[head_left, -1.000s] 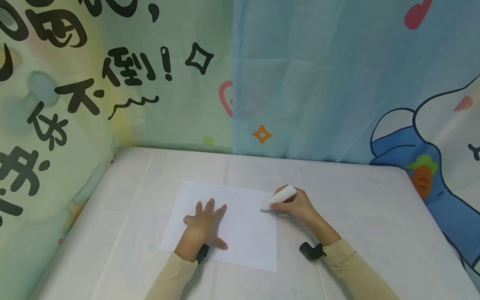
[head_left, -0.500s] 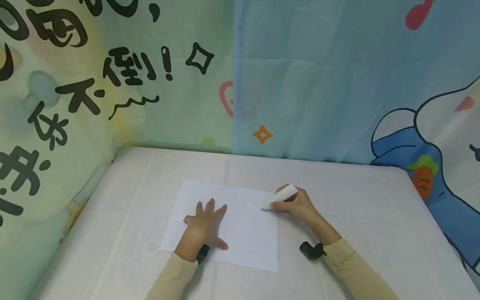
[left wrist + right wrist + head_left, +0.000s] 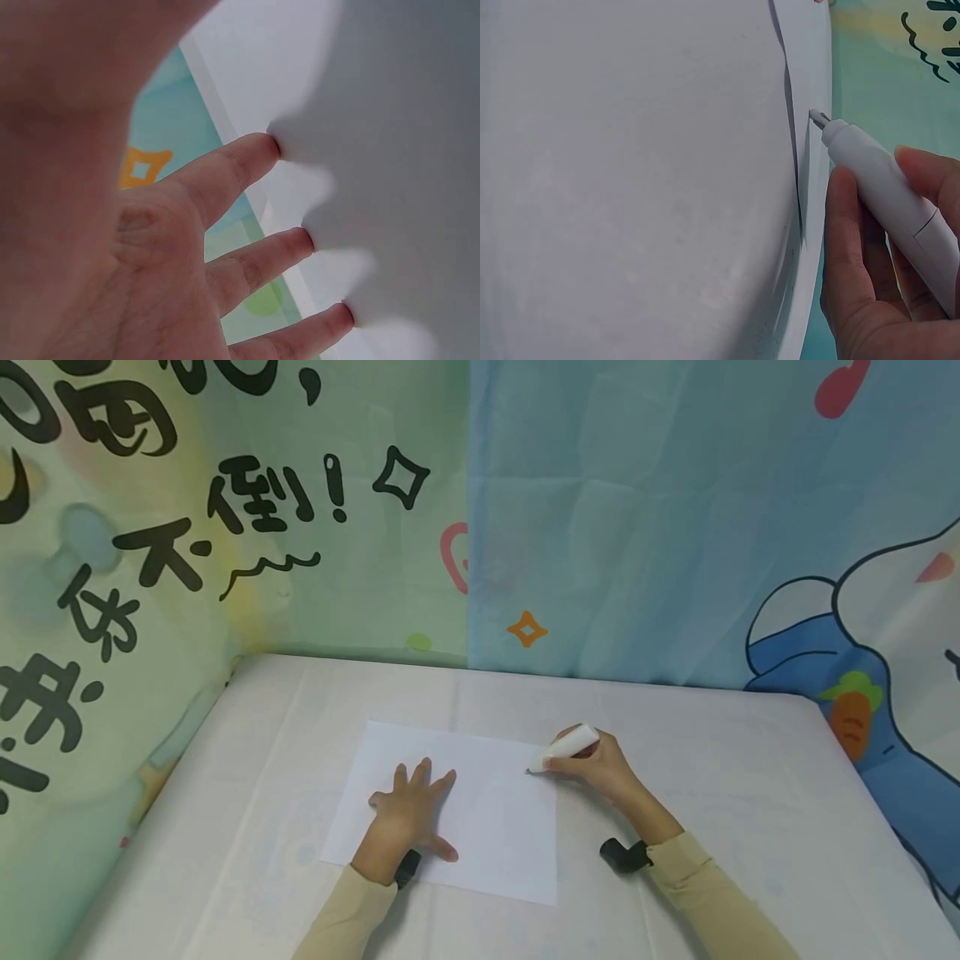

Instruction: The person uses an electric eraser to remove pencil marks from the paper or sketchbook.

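A white sheet of paper [image 3: 495,827] lies on the white-covered table. My left hand [image 3: 408,814] rests on its left part with fingers spread; in the left wrist view its fingertips [image 3: 300,240] press on the sheet. My right hand [image 3: 600,768] grips a thick white correction pen [image 3: 573,742] near the sheet's right edge. In the right wrist view the pen [image 3: 877,172] slants, its narrow metal tip right at the paper's surface, thumb and fingers around the body. No mark from it shows on the paper.
The table [image 3: 262,760] has a white cloth and ends at a printed fabric backdrop [image 3: 600,527] behind and to the left. Dark wrist cameras, such as the right one [image 3: 624,857], sit by the cuffs of both sleeves.
My right hand has moved the pen slightly away from me along the paper's right side. My left hand stays where it was on the sheet.
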Motion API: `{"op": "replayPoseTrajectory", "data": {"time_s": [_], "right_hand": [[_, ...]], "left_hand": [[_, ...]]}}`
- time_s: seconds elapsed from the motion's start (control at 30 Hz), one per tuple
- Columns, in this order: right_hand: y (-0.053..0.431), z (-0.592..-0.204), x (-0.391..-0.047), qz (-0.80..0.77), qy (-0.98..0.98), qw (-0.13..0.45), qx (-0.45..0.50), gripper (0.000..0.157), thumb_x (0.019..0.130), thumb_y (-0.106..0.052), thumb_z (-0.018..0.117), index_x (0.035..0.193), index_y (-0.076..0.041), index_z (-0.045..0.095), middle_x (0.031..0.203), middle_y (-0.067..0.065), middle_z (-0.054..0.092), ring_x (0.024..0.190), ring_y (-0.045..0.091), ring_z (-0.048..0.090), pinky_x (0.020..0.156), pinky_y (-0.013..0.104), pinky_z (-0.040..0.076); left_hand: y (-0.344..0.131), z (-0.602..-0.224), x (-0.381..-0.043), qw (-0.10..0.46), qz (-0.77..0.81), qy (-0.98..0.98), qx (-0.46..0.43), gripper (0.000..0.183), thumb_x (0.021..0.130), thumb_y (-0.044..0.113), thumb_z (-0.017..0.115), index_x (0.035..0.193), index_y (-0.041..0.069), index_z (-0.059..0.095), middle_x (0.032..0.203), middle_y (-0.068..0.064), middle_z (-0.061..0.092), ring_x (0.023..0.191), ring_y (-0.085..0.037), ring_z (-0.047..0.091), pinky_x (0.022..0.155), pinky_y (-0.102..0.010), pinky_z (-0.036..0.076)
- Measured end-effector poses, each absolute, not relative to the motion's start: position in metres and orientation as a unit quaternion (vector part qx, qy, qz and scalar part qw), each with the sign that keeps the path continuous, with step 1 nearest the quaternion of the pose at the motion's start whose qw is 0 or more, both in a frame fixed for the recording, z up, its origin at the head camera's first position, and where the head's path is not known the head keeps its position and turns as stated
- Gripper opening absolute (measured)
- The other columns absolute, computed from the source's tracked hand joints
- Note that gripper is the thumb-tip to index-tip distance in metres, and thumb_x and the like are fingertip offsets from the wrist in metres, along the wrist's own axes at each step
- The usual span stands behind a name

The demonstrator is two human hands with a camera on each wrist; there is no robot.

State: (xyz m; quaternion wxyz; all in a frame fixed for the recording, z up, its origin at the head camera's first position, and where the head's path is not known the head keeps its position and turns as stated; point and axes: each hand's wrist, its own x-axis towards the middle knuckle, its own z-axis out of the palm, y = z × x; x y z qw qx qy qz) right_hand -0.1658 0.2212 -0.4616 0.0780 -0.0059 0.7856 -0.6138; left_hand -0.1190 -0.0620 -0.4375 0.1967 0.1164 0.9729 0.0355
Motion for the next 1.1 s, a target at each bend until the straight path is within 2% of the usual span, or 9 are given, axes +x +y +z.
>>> {"op": "replayPoseTrajectory", "data": {"time_s": [0.73, 1.1], "right_hand": [[0.225, -0.462, -0.177, -0.606, 0.792, 0.068, 0.029, 0.042, 0.078, -0.002, 0.079, 0.111, 0.01, 0.055, 0.094, 0.001, 0.062, 0.081, 0.007, 0.059, 0.07, 0.019, 0.053], [0.225, -0.459, -0.178, -0.638, 0.761, 0.109, 0.037, 0.041, 0.082, -0.002, 0.076, 0.112, 0.011, 0.051, 0.09, 0.001, 0.066, 0.079, 0.006, 0.067, 0.076, 0.023, 0.057]], "left_hand": [[-0.061, -0.437, -0.118, 0.201, 0.04, 0.972, 0.114, 0.109, 0.057, 0.056, 0.089, 0.15, 0.029, 0.039, 0.157, -0.009, 0.029, 0.14, -0.039, 0.028, 0.086, -0.064, 0.049], [-0.061, -0.437, -0.118, 0.198, 0.043, 0.972, 0.116, 0.109, 0.057, 0.056, 0.089, 0.15, 0.028, 0.039, 0.157, -0.009, 0.029, 0.14, -0.04, 0.028, 0.085, -0.065, 0.048]]}}
